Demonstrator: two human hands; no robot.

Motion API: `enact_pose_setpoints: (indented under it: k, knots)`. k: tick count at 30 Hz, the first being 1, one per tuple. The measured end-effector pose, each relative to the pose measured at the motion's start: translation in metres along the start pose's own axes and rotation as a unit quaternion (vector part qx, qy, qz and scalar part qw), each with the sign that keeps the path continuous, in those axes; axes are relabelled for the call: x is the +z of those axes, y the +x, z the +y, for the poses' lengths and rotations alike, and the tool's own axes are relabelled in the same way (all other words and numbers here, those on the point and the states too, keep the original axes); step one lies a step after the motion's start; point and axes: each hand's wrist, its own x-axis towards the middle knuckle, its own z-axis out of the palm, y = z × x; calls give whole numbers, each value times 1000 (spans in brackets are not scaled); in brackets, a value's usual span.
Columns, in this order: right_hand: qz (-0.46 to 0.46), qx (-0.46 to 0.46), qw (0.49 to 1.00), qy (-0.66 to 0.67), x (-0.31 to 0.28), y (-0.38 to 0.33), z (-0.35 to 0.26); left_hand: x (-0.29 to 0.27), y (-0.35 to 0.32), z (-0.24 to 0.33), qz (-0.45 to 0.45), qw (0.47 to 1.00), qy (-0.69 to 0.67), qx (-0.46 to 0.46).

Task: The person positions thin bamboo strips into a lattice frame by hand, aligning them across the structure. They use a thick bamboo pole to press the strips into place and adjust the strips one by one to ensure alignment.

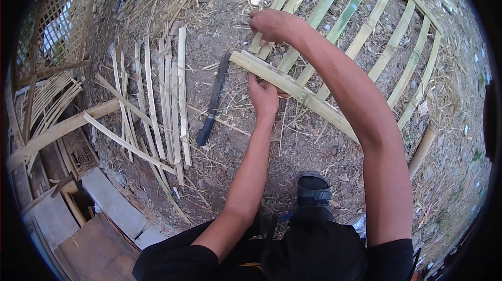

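My left hand (264, 96) grips a wide split bamboo strip (308, 98) that lies crosswise over a row of green and pale bamboo slats (361, 35) laid side by side on the dirt. My right hand (272, 24) is farther out, its fingers closed on the near end of one pale slat (261, 47) at the row's left. A long dark machete (213, 100) lies on the ground just left of my left hand, handle toward me.
A bundle of thin pale bamboo strips (157, 98) lies to the left of the machete. A woven lattice panel (57, 19) and bamboo poles stand at far left, with boards and a slab (112, 202) below. My sandalled foot (314, 189) rests on the dirt.
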Motion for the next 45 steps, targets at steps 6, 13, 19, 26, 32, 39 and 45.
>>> enact_pose_setpoints:
  k: [6,13,19,26,32,39,45]
  knots:
    - [-16,-9,999,41,-5,4,7,1,1,3,8,999,36,-8]
    - [-39,-1,998,59,-5,7,11,5,-3,9,4,998,63,1]
    - [19,-9,999,36,11,2,10,7,-7,9,7,999,50,2]
    - [213,-14,961,179,31,-18,6,2,-1,2,-7,999,34,-8]
    - [282,306,876,243,38,-48,-27,2,-2,4,-3,1000,28,1]
    - [367,378,776,348,59,-30,-27,8,-6,0,16,1000,-4,1]
    - [397,426,714,389,61,-26,-32,8,-4,-2,10,1000,-1,20]
